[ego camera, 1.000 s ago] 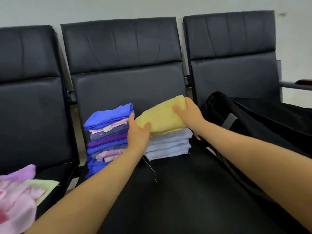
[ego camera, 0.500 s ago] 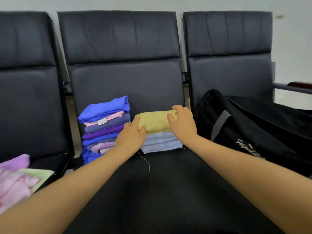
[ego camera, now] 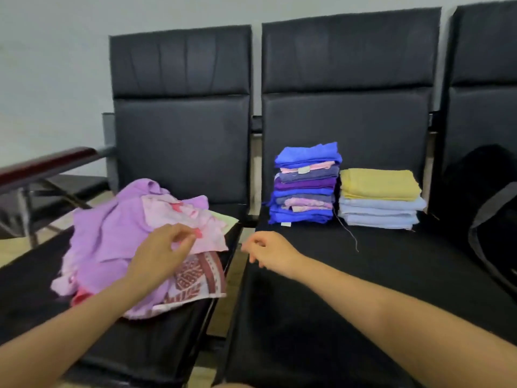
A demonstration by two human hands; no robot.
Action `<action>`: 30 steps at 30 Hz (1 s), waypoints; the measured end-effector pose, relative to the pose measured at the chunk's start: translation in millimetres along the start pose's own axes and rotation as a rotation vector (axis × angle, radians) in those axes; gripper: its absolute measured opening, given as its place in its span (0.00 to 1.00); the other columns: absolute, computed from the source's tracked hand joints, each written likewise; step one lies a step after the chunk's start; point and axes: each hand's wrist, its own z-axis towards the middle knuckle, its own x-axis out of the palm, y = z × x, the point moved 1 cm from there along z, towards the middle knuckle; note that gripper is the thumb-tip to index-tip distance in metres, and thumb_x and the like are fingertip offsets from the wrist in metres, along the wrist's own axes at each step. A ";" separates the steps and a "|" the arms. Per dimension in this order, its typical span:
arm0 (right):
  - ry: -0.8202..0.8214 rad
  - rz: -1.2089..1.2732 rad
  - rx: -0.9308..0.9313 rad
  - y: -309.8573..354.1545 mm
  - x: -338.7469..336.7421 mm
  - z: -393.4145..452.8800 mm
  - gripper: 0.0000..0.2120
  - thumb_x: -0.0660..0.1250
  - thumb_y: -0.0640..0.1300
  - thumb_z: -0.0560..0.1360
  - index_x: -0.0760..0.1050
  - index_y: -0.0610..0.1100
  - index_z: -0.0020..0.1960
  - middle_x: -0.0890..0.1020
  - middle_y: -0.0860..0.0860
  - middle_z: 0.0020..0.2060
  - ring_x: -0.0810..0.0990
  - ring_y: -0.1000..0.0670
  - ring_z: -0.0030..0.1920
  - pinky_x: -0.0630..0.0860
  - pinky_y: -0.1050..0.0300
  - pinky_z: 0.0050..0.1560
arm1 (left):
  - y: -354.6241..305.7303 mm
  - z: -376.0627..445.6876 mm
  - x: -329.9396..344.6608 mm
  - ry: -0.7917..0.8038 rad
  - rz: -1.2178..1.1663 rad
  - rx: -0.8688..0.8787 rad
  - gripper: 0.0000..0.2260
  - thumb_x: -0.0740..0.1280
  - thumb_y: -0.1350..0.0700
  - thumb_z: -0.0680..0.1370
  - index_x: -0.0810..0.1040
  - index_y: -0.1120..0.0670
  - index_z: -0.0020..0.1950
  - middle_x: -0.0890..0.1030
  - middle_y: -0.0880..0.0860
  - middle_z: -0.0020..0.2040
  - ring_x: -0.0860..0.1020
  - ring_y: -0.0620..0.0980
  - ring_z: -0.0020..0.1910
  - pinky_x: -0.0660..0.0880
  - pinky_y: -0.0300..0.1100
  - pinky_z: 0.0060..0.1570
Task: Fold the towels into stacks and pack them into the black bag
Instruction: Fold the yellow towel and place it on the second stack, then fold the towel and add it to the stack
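Observation:
A heap of unfolded towels [ego camera: 106, 233], mostly lilac and pink, lies on the left seat. My left hand [ego camera: 165, 250] is over the heap and pinches the edge of a pink towel [ego camera: 173, 214]; a maroon-patterned towel [ego camera: 195, 278] lies under it. My right hand [ego camera: 268, 252] hovers by the gap between the seats, fingers loosely curled, holding nothing. On the middle seat stand two folded stacks: a tall blue and purple stack [ego camera: 306, 189], and a light blue stack [ego camera: 377, 214] topped by a yellow towel [ego camera: 377, 183]. The black bag [ego camera: 486, 191] sits at the far right, partly cut off.
Three black padded chairs stand in a row against a pale wall. A dark red armrest [ego camera: 47, 163] runs along the left end. A loose thread [ego camera: 352, 236] trails from the stacks onto the middle seat [ego camera: 363, 275].
Both hands have left the yellow towel, which now lies flat on the light blue stack. My view and hands swung left to the unfolded heap, where my left hand took hold of a pink towel.

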 end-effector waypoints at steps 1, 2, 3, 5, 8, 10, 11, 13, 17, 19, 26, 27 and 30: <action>0.007 -0.017 -0.006 7.9 13.3 8.6 0.13 0.62 0.47 0.78 0.80 0.39 0.47 0.79 0.51 0.32 0.72 0.56 0.28 0.69 0.63 0.32 | 15.3 -2.0 -12.5 -0.073 0.015 0.008 0.07 0.63 0.45 0.75 0.79 0.45 0.46 0.81 0.45 0.45 0.78 0.46 0.46 0.71 0.43 0.48; 0.007 -0.029 -0.015 15.7 25.3 17.5 0.13 0.62 0.46 0.77 0.80 0.37 0.46 0.79 0.50 0.33 0.73 0.55 0.30 0.70 0.60 0.35 | 32.9 -2.9 -23.3 -0.136 0.039 0.000 0.11 0.62 0.45 0.74 0.81 0.48 0.47 0.82 0.47 0.46 0.78 0.48 0.48 0.71 0.44 0.50; -0.005 -0.037 -0.031 23.7 35.5 25.7 0.14 0.62 0.46 0.77 0.79 0.36 0.44 0.78 0.49 0.33 0.73 0.53 0.31 0.70 0.58 0.37 | 45.8 -3.5 -33.8 -0.197 0.064 -0.032 0.12 0.63 0.46 0.75 0.81 0.51 0.49 0.82 0.50 0.48 0.77 0.50 0.50 0.71 0.46 0.53; -0.041 -0.048 -0.061 41.0 50.3 40.4 0.14 0.62 0.46 0.77 0.77 0.37 0.40 0.76 0.48 0.32 0.72 0.51 0.34 0.69 0.54 0.38 | 80.2 0.5 -45.4 -0.265 0.129 -0.166 0.13 0.65 0.49 0.76 0.81 0.55 0.55 0.82 0.56 0.53 0.76 0.56 0.55 0.69 0.51 0.56; -0.092 -0.067 -0.109 65.6 65.3 62.1 0.15 0.61 0.46 0.78 0.78 0.36 0.43 0.80 0.44 0.39 0.77 0.45 0.41 0.73 0.49 0.44 | 121.9 6.6 -44.8 -0.196 0.113 -0.425 0.23 0.64 0.42 0.76 0.74 0.53 0.66 0.76 0.62 0.63 0.72 0.62 0.62 0.66 0.55 0.61; -0.081 -0.067 -0.110 77.5 75.5 77.8 0.12 0.61 0.49 0.78 0.78 0.42 0.45 0.81 0.47 0.46 0.78 0.46 0.48 0.73 0.53 0.49 | 136.7 7.0 -36.7 -0.113 0.029 -0.489 0.24 0.63 0.41 0.78 0.70 0.50 0.71 0.71 0.61 0.68 0.68 0.63 0.67 0.64 0.56 0.66; -0.070 -0.079 -0.106 83.4 80.8 86.1 0.12 0.61 0.51 0.78 0.79 0.45 0.49 0.81 0.49 0.49 0.78 0.47 0.50 0.73 0.54 0.51 | 141.5 6.5 -31.0 -0.091 -0.004 -0.483 0.23 0.62 0.41 0.79 0.69 0.49 0.71 0.71 0.61 0.69 0.68 0.62 0.67 0.63 0.56 0.67; -0.059 -0.139 -0.122 94.1 93.3 103.5 0.13 0.61 0.53 0.78 0.78 0.46 0.54 0.79 0.50 0.49 0.77 0.47 0.50 0.72 0.55 0.49 | 143.8 3.2 -23.3 -0.098 -0.060 -0.458 0.22 0.62 0.41 0.79 0.72 0.49 0.69 0.74 0.59 0.67 0.69 0.60 0.67 0.63 0.56 0.68; 0.001 -0.161 -0.165 104.6 126.9 124.8 0.10 0.64 0.55 0.77 0.73 0.50 0.42 0.74 0.53 0.38 0.73 0.49 0.42 0.70 0.54 0.43 | 148.3 -7.7 -13.5 -0.286 -0.329 -0.452 0.17 0.64 0.38 0.74 0.78 0.47 0.55 0.81 0.49 0.54 0.76 0.51 0.56 0.71 0.49 0.59; 0.062 -0.179 -0.176 99.5 144.7 128.1 0.12 0.66 0.58 0.75 0.72 0.50 0.42 0.74 0.55 0.37 0.73 0.51 0.40 0.69 0.56 0.43 | 147.2 -10.0 -11.3 -0.361 -0.484 -0.478 0.05 0.67 0.49 0.78 0.78 0.49 0.51 0.79 0.43 0.47 0.75 0.46 0.50 0.70 0.41 0.53; -0.096 -0.200 -0.222 86.7 156.5 122.1 0.13 0.69 0.54 0.74 0.69 0.48 0.45 0.76 0.53 0.39 0.75 0.49 0.41 0.70 0.55 0.41 | 158.2 -10.9 -10.1 -0.506 -0.696 -0.549 0.07 0.64 0.58 0.79 0.80 0.55 0.54 0.79 0.45 0.49 0.75 0.43 0.50 0.70 0.35 0.51; -0.127 -0.214 -0.223 86.9 156.1 117.1 0.12 0.69 0.53 0.75 0.69 0.47 0.44 0.76 0.52 0.38 0.76 0.49 0.40 0.70 0.54 0.40 | 157.3 -11.3 -10.7 -0.538 -0.704 -0.562 0.07 0.64 0.59 0.79 0.80 0.56 0.55 0.79 0.46 0.49 0.75 0.44 0.50 0.71 0.36 0.52; -0.223 -0.273 -0.205 88.2 159.5 102.5 0.13 0.68 0.54 0.75 0.70 0.46 0.44 0.78 0.50 0.38 0.76 0.48 0.40 0.68 0.55 0.36 | 155.9 -14.0 -12.2 -0.642 -0.708 -0.619 0.08 0.65 0.58 0.79 0.78 0.57 0.56 0.78 0.49 0.51 0.75 0.44 0.45 0.71 0.34 0.43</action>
